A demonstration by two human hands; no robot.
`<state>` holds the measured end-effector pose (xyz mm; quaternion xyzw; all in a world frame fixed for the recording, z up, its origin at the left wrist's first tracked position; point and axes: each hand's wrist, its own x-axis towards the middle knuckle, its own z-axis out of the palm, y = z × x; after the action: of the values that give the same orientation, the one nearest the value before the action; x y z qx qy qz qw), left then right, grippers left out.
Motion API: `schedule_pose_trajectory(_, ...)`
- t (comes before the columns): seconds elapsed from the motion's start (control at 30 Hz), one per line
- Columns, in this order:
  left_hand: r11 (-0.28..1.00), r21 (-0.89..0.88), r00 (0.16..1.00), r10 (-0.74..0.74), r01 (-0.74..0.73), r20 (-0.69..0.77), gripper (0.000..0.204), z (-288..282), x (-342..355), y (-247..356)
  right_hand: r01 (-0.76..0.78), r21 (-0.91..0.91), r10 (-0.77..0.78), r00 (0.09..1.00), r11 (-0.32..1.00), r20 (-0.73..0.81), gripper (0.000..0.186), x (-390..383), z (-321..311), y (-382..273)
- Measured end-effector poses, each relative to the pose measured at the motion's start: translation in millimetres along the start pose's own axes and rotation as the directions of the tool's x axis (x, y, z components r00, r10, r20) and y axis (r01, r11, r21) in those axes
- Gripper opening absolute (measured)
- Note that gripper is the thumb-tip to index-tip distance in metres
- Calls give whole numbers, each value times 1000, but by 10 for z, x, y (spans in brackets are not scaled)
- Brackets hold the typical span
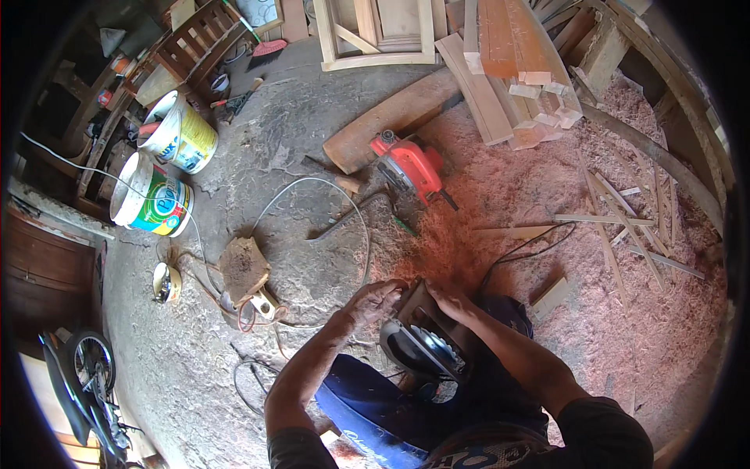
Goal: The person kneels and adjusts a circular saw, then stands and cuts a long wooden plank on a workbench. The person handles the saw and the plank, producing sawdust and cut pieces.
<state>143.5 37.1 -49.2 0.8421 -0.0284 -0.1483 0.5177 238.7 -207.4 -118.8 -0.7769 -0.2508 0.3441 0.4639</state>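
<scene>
The grey floor (285, 168) bears pink shavings (617, 332) at frame right; below centre, left hand (375, 302) and right hand (452, 302) hold a circular saw (406, 348), fingers closed.

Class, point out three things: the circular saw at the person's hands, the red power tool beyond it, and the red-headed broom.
Circular saw (408, 349), head view: on its dark curved guard.
Red power tool (423, 167), head view: on its red body.
Red-headed broom (268, 49), head view: on its red head.
</scene>
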Motion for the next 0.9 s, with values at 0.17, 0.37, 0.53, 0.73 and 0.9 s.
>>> schedule_pose_trajectory(0.17,999,45,1000,13,-14,18,28,7,8,11,68,136,-53,992,988,-111,41,-46,27,-40)
schedule_pose_trajectory(0.37,920,-325,950,-277,219,-143,32,192,-83,117,-23,-46,19,996,999,-85,44,-68,-60,-118)
schedule_pose_trajectory(0.53,649,-744,944,-319,158,-78,36,317,-111,-35,-96,-13,96,995,995,-9,46,-62,-22,-236)
schedule_pose_trajectory(0.73,818,-558,968,-232,138,-101,31,297,-36,8,-65,87,66,998,994,-4,48,-46,11,-19)
schedule_pose_trajectory(0.9,970,-242,979,-27,-23,-201,22,302,-44,-58,-49,79,51,999,996,-15,49,-151,-61,-337)
